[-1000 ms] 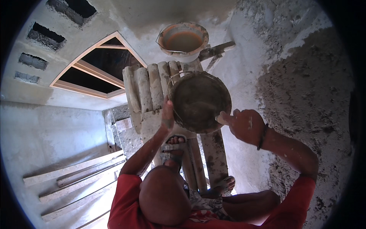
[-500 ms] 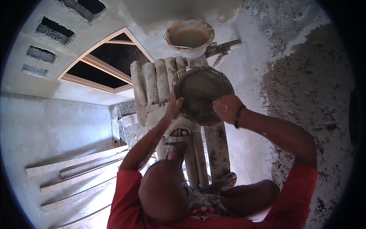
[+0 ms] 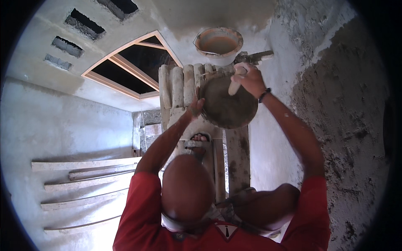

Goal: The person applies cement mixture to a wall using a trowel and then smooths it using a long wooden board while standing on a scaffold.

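Note:
A round basin of wet grey mortar rests on the planks in front of me. My left hand grips its left rim, the thumb lying over the edge and the fingers mostly hidden behind the side. Over the far right part of the basin, my right hand is closed round the pale wooden handle of what looks like a trowel. The handle's butt points back toward me above the mortar. Its blade is hidden beyond the hand.
Beyond the basin stands a white bucket with a mortar-crusted rim. Logs and planks form the platform under my sandalled foot. A rough, partly plastered wall rises on the right. A wood-framed window is at upper left, boards below.
My right hand has risen from the basin's right side to its far right rim, and the wooden handle now shows. My left hand stays on the left rim. The whole view has shifted slightly.

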A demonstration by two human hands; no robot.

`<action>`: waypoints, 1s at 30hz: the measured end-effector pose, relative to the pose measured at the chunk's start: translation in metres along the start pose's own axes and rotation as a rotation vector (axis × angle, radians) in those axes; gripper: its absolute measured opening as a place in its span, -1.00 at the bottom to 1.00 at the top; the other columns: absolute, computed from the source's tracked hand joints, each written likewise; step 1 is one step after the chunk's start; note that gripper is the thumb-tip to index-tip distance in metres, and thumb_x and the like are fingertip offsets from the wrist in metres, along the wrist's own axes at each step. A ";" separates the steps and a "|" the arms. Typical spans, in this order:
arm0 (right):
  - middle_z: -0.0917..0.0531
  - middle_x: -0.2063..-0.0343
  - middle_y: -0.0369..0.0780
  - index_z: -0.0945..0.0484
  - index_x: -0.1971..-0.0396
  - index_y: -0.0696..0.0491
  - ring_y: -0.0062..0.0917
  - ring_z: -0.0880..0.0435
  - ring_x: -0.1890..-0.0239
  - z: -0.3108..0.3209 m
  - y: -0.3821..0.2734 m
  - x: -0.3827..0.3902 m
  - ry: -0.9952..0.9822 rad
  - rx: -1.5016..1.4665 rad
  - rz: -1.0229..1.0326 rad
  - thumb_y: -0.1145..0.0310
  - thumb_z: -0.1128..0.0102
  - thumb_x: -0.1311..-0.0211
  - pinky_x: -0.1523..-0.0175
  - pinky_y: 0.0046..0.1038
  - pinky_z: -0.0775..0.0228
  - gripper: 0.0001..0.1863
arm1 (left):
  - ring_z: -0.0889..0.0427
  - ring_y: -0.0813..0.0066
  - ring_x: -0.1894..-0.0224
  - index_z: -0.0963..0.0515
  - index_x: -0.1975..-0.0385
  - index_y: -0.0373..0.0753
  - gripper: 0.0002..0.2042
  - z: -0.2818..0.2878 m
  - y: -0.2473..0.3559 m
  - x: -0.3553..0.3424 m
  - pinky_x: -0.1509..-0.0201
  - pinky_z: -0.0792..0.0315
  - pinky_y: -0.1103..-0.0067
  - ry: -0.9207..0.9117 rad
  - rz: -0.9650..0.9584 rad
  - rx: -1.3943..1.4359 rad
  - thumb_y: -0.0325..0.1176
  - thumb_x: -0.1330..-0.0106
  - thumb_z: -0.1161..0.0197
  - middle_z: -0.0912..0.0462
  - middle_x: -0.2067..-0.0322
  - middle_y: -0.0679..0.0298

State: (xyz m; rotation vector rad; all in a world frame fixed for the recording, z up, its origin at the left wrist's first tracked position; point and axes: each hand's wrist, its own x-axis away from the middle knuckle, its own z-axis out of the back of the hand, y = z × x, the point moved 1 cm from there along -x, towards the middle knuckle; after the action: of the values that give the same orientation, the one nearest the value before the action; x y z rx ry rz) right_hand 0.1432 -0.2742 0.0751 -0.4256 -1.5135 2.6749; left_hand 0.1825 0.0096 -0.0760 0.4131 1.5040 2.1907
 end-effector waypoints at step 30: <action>-0.55 0.57 -0.33 -0.42 0.52 0.05 -0.66 -0.54 0.49 -0.104 0.056 -0.022 0.109 -0.527 -0.123 0.57 -0.20 0.06 0.38 -0.55 -0.38 -0.85 | -0.37 0.37 -0.13 -0.09 -0.24 -0.36 -0.40 -0.093 0.051 0.062 -0.23 -0.27 0.46 0.275 0.218 0.897 -0.42 -0.25 -0.19 -0.38 -0.11 0.13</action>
State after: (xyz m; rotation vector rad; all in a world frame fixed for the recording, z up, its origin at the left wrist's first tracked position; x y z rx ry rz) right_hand 0.1965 -0.2198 -0.0181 -0.4643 -2.1186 2.0985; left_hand 0.0752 -0.0480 -0.0619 0.5781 2.6738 1.6299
